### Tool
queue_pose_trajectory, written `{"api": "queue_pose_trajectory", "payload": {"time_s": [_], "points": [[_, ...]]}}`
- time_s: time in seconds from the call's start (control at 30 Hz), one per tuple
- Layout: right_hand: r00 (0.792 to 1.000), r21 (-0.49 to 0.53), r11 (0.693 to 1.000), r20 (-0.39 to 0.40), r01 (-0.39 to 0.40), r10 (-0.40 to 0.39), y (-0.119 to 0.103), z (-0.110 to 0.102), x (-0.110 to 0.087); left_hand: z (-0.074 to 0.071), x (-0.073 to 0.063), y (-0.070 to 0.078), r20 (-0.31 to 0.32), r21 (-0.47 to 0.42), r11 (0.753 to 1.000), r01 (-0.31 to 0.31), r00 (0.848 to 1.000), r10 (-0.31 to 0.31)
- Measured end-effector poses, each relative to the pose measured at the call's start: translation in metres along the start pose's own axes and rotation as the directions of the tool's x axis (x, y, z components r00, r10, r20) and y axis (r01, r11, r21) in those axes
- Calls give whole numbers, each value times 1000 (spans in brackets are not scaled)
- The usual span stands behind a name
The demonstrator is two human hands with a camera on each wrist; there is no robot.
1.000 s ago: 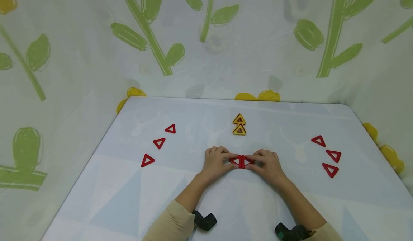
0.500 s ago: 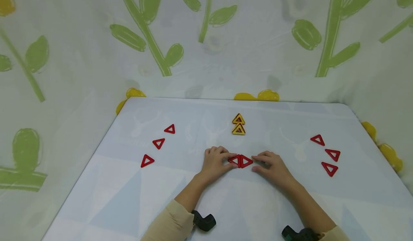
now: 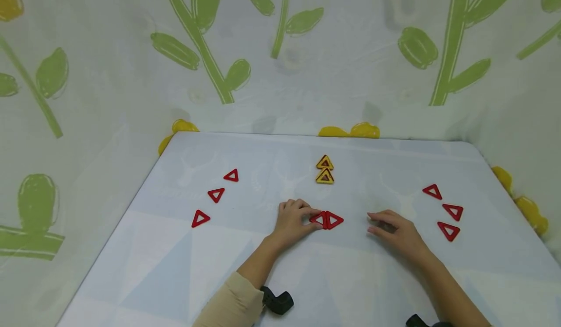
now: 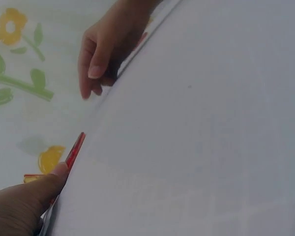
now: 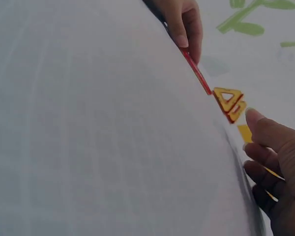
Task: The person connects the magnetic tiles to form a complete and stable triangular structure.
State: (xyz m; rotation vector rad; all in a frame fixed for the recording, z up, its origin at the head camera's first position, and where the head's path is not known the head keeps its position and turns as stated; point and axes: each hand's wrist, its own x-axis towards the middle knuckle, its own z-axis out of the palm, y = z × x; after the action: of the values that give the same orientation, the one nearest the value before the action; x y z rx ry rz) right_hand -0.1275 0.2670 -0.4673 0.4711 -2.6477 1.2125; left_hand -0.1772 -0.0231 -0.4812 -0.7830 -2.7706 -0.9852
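In the head view two hollow red triangles lie side to side near the table's middle, tips pointing outward. My left hand pinches the left red triangle between thumb and fingers. The right red triangle lies against it, with no hand on it. My right hand is apart, to the right of the pair, holding nothing, thumb and fingers spread. In the right wrist view the red pair shows as a thin strip under the left hand's fingers.
Behind the pair stand two yellow triangles with red edges, one behind the other. Several loose red triangles lie on the table: a row at left and a group at right. A leaf-printed curtain borders the table's far edge.
My right hand has let go of the right red triangle and drawn away to the right. My left hand has stayed on the left triangle.
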Motion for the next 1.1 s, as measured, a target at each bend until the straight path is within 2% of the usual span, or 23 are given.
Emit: {"api": "queue_pose_trajectory", "payload": {"time_s": [0.07, 0.13, 0.3, 0.37, 0.63, 0.87, 1.1], "points": [[1000, -22, 1000, -14, 2, -3, 3, -7, -4, -1, -1, 0, 8, 5, 1000, 6, 1000, -6], [999, -57, 998, -19, -35, 34, 4, -15, -7, -2, -2, 1, 18, 19, 1000, 7, 1000, -7], [979, -108, 973, -19, -202, 201, 7, -41, -14, -3, -3, 1, 56, 53, 999, 4, 998, -7], [971, -111, 964, -25, -241, 240, 9, -51, -17, -3, -3, 1, 69, 67, 998, 2, 998, -7], [963, -116, 962, -135, -248, 232, 27, -79, -31, -5, -3, 2, 80, 75, 997, -11, 997, 5], [980, -227, 962, -162, -152, 117, 41, -96, -45, -6, -5, 5, 71, 67, 998, -15, 997, 10], [965, -329, 908, -90, -262, 245, 51, -112, -55, -4, -4, 5, 62, 55, 998, -20, 998, 17]]}}
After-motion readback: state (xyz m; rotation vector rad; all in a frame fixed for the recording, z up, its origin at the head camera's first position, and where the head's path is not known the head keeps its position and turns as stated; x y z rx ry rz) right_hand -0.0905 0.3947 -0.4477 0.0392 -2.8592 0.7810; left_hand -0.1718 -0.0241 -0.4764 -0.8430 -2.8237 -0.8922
